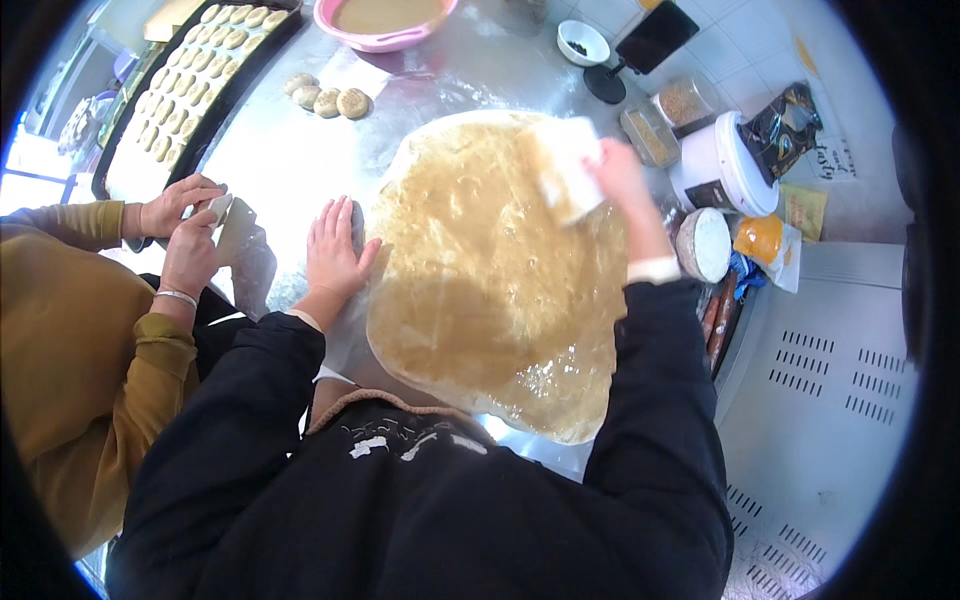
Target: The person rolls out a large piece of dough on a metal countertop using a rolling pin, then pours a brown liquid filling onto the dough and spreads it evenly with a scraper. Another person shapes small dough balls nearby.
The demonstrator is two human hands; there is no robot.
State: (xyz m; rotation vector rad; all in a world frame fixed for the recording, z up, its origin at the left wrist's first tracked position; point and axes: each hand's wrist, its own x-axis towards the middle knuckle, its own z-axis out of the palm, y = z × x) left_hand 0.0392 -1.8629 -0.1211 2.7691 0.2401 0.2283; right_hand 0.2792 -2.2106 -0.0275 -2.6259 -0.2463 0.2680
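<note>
A large sheet of dough (480,247), coated with a glossy brown oily paste, lies spread before me on the metal table (300,172). My right hand (622,176) grips a flat white scraper (570,169), blurred by motion, over the upper right part of the sheet. Brown paste clings to the scraper's left side. Flat on the table at the sheet's left edge rests my left hand (337,251), thumb spread and touching or very near the dough. It holds nothing.
A co-worker's hands (187,232) hold a small pale piece at the left. Beyond are a black tray (199,142) of flatbreads, loose round flatbreads (326,101) and a pink basin (382,37). A white bowl (583,43), phone stand (604,85) and white bucket (716,165) line the right.
</note>
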